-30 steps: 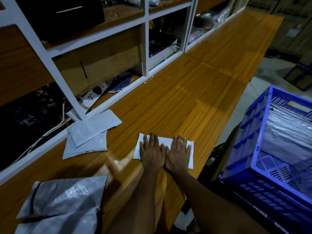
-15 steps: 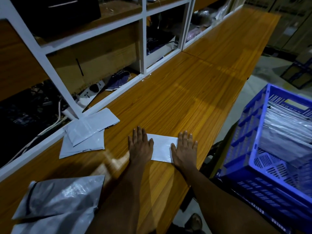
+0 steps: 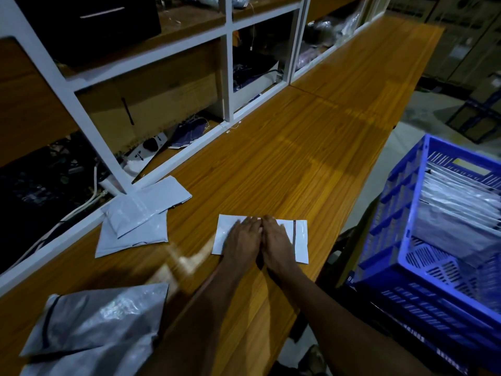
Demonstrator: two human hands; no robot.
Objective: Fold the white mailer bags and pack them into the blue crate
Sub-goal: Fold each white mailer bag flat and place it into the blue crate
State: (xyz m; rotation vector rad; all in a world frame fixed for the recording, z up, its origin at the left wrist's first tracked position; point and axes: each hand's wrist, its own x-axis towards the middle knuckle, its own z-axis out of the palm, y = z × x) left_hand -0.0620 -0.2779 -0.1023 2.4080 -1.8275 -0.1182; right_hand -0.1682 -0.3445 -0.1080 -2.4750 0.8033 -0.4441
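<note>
Wooden counter (image 3: 311, 147), spare mailers (image 3: 135, 221), blue crate (image 3: 390, 202); left hand (image 3: 241, 240), right hand (image 3: 276, 242) flat on white mailer (image 3: 301, 237).

One white mailer bag (image 3: 300, 241), folded, lying flat near counter (image 3: 298, 147) front edge, dark strip crossing its right end. Two grey-white mailers (image 3: 135, 223) lying overlapped further left. Crinkled mailer pile (image 3: 95, 329) sitting near-left. Right of counter, blue crate (image 3: 404, 213) standing, folded mailers (image 3: 461, 204) lining up inside.

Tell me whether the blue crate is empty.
No, the blue crate holds a row of folded white bags packed along its far side.
</note>
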